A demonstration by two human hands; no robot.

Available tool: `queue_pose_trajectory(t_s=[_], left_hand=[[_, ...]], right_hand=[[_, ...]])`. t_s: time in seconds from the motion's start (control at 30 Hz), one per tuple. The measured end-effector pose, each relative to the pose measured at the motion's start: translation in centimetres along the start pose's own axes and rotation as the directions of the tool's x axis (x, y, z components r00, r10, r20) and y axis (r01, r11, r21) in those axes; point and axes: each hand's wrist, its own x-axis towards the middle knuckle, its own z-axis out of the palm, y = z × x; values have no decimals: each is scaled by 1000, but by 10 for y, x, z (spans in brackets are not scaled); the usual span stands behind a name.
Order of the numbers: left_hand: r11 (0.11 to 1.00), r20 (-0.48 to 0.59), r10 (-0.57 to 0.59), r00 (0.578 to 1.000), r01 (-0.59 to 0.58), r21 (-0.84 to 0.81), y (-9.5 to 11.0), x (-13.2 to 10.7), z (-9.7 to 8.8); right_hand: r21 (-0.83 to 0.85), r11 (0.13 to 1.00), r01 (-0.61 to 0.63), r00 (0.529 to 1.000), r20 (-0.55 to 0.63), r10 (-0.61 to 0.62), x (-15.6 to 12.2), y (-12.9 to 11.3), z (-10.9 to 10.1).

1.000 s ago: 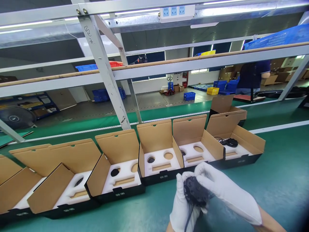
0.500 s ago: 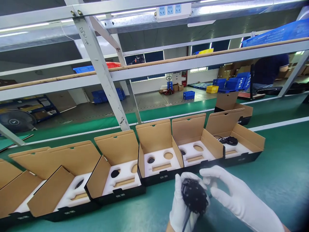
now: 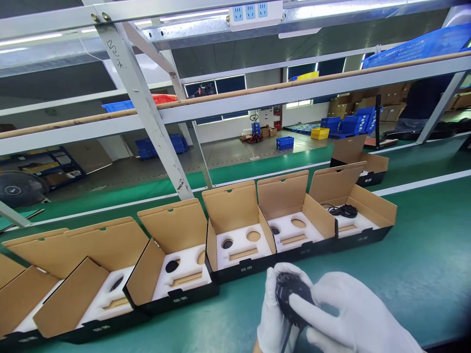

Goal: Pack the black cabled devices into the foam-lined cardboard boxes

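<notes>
Both gloved hands are at about 6 o'clock, low over the green desk (image 3: 423, 255), probably so the black round gadget (image 3: 292, 296) sits right in front of the open boxes (image 3: 239, 235) lined up at 12 with their foam inserts showing. The left hand (image 3: 274, 314) has its fingers curled snug round the gadget, cable dangling below. The right hand (image 3: 349, 318) has its fingers loosely bent, tips touching the gadget's side.

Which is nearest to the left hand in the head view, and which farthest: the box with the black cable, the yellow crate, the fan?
1. Box with the black cable, right of the left hand.
2. Fan, far left.
3. Yellow crate, on the far floor.
</notes>
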Motion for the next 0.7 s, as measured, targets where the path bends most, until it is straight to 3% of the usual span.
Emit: queue_pose_trajectory(t_s=[0.1,0.23,0.47,0.57,0.7], left_hand=[[1000,-29,7,1000,-7,-3,-1,-1,2],[998,-54,-5,999,9,70,1,-5,9],[956,12,137,990,-136,260,6,-13,3],[945,35,196,980,-198,260,4,-16,1],[930,48,238,970,-242,277,3,-18,5]], right_hand=[[-57,998,-2,999,42,4,2,-5,4],[7,996,-88,996,10,88,-10,-6,11],[-154,984,85,982,-152,-108,-34,-2,20],[-153,978,140,976,-145,-162,-46,3,27],[-76,990,118,978,-165,-129,-54,5,33]])
